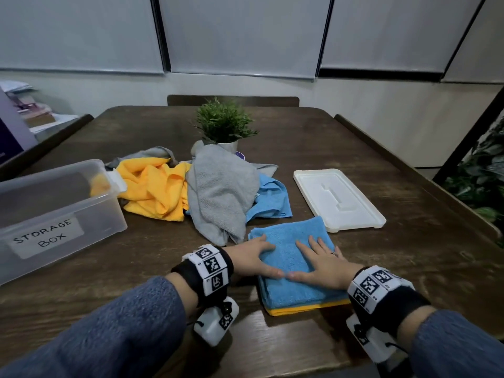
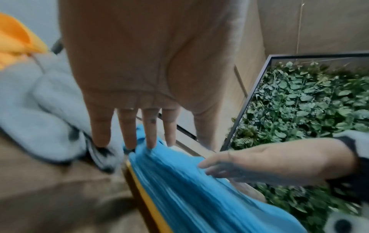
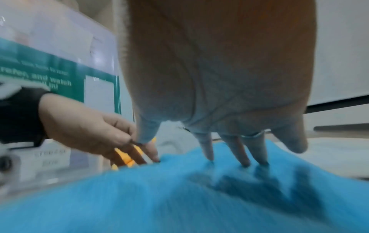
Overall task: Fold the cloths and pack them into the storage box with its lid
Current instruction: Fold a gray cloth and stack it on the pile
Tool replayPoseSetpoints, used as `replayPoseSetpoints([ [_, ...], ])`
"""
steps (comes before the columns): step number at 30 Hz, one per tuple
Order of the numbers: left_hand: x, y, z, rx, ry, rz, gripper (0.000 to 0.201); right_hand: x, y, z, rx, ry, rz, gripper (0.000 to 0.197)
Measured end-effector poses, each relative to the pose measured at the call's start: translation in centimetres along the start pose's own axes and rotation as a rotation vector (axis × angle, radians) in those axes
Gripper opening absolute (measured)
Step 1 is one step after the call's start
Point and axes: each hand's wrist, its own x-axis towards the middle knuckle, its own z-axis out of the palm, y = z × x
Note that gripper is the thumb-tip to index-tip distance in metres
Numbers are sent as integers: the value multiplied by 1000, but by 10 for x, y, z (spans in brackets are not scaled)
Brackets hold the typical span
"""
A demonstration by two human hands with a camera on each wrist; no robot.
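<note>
A folded blue cloth (image 1: 294, 257) lies on a folded yellow cloth (image 1: 297, 310) near the table's front edge. My left hand (image 1: 256, 257) lies flat on its left side, fingers straight (image 2: 127, 126). My right hand (image 1: 324, 263) presses flat on its right side, fingers spread (image 3: 235, 148). Behind them is a loose heap: a yellow cloth (image 1: 152, 186), a grey cloth (image 1: 221, 192) and another blue cloth (image 1: 272, 197). The clear storage box (image 1: 54, 214) stands at the left with nothing visible in it. Its white lid (image 1: 338, 197) lies flat at the right.
A small potted plant (image 1: 223, 124) stands behind the heap. The dark wooden table (image 1: 381, 263) has chair backs around its far and side edges. A wall of green leaves (image 1: 482, 181) is off the right side.
</note>
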Motion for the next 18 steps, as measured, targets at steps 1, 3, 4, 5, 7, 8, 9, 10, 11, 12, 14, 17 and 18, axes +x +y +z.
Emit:
replayPoseSetpoints([
  [1, -3, -5, -9, -57, 79, 8, 77, 1, -5, -11, 34, -6, 16, 114],
  [3, -10, -17, -30, -131, 291, -31, 55, 3, -19, -36, 171, 45, 13, 100],
  [4, -12, -27, -41, -153, 403, -78, 48, 5, -29, -48, 245, 83, -11, 95],
  [5, -14, -39, -52, -167, 498, -138, 44, 7, -38, -59, 301, 119, -46, 90],
  [7, -17, -65, -73, -186, 600, -247, 46, 15, -59, -79, 354, 146, -106, 86],
  [8, -18, -78, -81, -206, 608, -293, 50, 20, -70, -88, 356, 142, -127, 85],
  [9, -18, -90, -87, -232, 603, -332, 53, 27, -80, -96, 348, 136, -140, 84],
  [10, -19, -100, -92, -266, 597, -364, 56, 35, -90, -102, 333, 128, -151, 82],
  [11, -18, -109, -95, -301, 594, -390, 58, 44, -99, -106, 320, 119, -160, 81],
  [12, -16, -115, -97, -338, 590, -408, 58, 53, -108, -108, 314, 102, -166, 81],
  [14, -9, -126, -99, -410, 574, -419, 59, 75, -124, -107, 337, 51, -168, 83],
  [17, 2, -136, -100, -497, 545, -410, 52, 103, -142, -99, 346, -15, -152, 87],
  [18, 5, -138, -100, -516, 539, -403, 47, 109, -148, -97, 342, -31, -154, 87],
])
